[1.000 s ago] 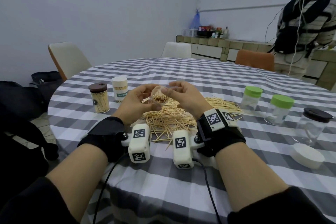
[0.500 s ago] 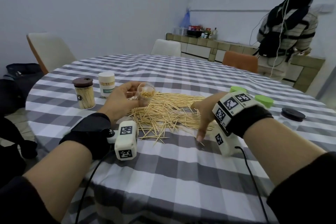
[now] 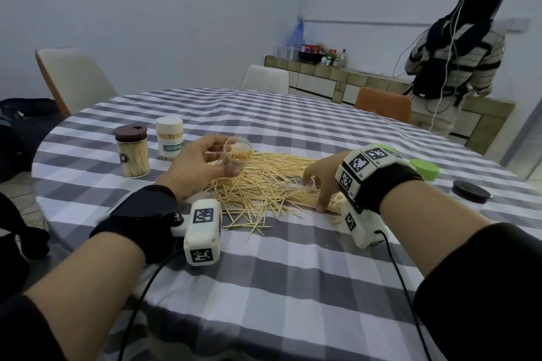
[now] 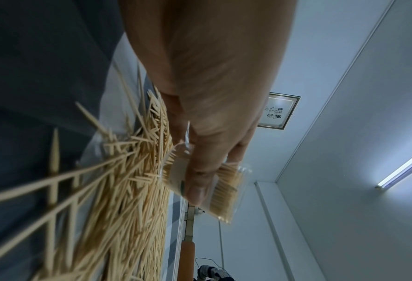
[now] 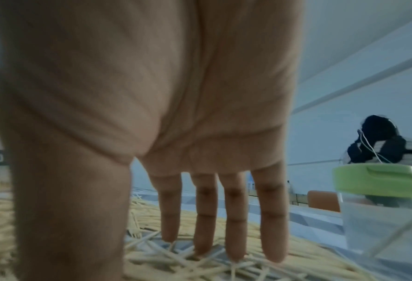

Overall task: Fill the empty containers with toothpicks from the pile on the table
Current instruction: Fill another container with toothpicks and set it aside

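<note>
Two capped toothpick jars (image 3: 133, 152) stand filled left of the pile (image 3: 264, 182), the left hand (image 3: 199, 164) grips a part-filled clear container (image 3: 239, 154), the right hand (image 3: 321, 182) spreads flat on the pile, and green-lidded containers (image 5: 383, 205) remain empty.

Home dining room: my round table (image 3: 293, 132) in checked cloth, dining chairs (image 3: 73, 79) around, tiled counter (image 3: 337, 79) with bottles (image 3: 331, 60), framed calligraphy (image 4: 278, 110) on wall.
</note>
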